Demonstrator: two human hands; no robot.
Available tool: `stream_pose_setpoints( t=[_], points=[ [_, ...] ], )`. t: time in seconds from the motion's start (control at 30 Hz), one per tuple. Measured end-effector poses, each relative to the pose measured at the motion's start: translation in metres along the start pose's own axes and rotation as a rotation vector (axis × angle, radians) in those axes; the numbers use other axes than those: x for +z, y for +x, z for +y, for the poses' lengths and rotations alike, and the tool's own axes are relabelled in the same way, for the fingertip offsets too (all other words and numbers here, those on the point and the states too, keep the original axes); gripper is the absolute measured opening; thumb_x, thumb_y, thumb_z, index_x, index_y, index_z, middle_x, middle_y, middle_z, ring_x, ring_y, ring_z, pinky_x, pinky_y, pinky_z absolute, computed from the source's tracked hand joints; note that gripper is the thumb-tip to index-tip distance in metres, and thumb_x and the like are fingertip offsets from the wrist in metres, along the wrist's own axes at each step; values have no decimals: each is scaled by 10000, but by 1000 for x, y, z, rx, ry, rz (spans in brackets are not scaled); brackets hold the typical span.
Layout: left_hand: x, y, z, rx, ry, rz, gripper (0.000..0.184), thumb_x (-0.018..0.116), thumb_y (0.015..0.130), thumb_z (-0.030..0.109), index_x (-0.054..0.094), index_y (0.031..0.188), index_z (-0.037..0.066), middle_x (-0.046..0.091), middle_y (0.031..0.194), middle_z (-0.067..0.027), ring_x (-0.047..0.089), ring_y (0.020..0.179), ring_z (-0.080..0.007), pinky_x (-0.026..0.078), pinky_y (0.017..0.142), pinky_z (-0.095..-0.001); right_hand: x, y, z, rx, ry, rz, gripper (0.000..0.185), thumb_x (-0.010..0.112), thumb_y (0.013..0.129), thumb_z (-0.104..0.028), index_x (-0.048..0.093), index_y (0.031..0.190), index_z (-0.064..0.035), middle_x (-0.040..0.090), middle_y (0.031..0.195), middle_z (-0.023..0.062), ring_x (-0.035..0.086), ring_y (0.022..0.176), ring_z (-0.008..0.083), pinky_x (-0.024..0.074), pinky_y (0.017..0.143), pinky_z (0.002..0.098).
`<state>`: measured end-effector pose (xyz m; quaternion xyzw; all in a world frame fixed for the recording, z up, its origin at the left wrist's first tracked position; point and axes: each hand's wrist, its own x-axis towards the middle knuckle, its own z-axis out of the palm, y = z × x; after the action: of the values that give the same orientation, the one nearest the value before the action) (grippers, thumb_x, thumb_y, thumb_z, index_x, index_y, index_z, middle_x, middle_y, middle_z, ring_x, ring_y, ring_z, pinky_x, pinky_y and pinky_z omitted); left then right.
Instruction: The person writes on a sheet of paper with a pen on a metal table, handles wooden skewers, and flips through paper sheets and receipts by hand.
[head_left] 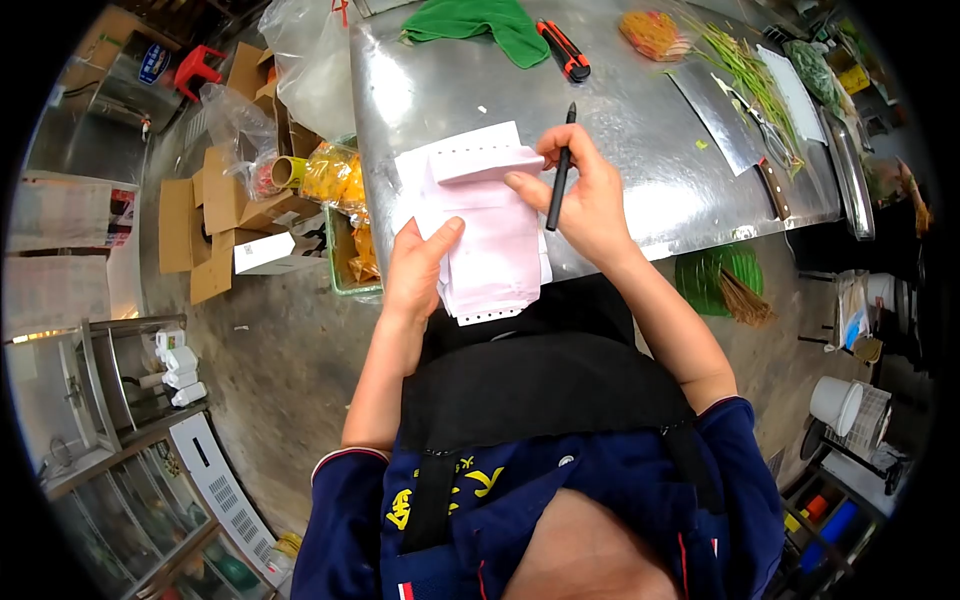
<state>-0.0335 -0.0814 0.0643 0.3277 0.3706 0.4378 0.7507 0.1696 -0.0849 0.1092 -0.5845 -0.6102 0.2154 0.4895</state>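
Observation:
A stack of pale pink and white paper slips (pixel 495 245) with punched edges lies over the near edge of the steel table (pixel 620 130). My left hand (pixel 425 265) holds the stack at its left side, thumb on top. At the upper right of the stack, my right hand (pixel 580 190) pinches the folded-up edge of a slip between thumb and fingers. A black pen (pixel 561 175) rests across the fingers of that same hand, its tip pointing away from me.
Farther back on the table are a green cloth (pixel 480 25), a red and black utility knife (pixel 565 50), a cleaver (pixel 715 115), scissors (pixel 765 130) and green stalks (pixel 745 65). Cardboard boxes (pixel 215 205) and a green crate (pixel 345 255) stand to the left.

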Motion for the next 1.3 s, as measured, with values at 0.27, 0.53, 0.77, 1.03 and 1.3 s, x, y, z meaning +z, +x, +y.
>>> stream_pose_setpoints(
  t=[0.27,0.53,0.77,1.03,1.3],
  points=[
    [5,-7,4,-15,23,-1,407,665,856,72,524,1217,-53,634,1129,-129,635,975,-191,510,868,-332,26,19,20,86,523,137,368,771,750,-51,507,1005,-72,485,860,-39,435,731,53,405,655,200],
    [-10,-5,7,13,-39,76,407,654,859,56,504,1214,-75,622,1131,-152,627,994,-221,511,874,-339,-3,33,56,43,504,319,382,717,778,33,507,1082,-62,534,910,-7,507,822,78,452,758,219],
    [-31,-6,16,44,-163,160,377,608,918,138,501,1218,-63,621,1124,-164,642,968,-226,541,824,-334,-28,36,68,276,695,153,361,690,795,57,529,1086,-84,568,847,-9,548,789,69,463,701,195],
    [-45,-10,18,54,-222,270,382,602,931,150,495,1226,-67,610,1160,-162,626,1014,-238,528,871,-359,19,54,83,65,95,134,301,708,805,-33,529,1045,-58,609,908,24,579,786,85,485,677,230],
    [-53,-13,7,57,-266,316,381,629,907,113,509,1230,-49,619,1154,-143,624,1017,-232,518,887,-365,29,14,40,135,369,-192,223,716,827,-80,530,946,-64,641,838,22,593,763,78,467,662,229]
  ],
)
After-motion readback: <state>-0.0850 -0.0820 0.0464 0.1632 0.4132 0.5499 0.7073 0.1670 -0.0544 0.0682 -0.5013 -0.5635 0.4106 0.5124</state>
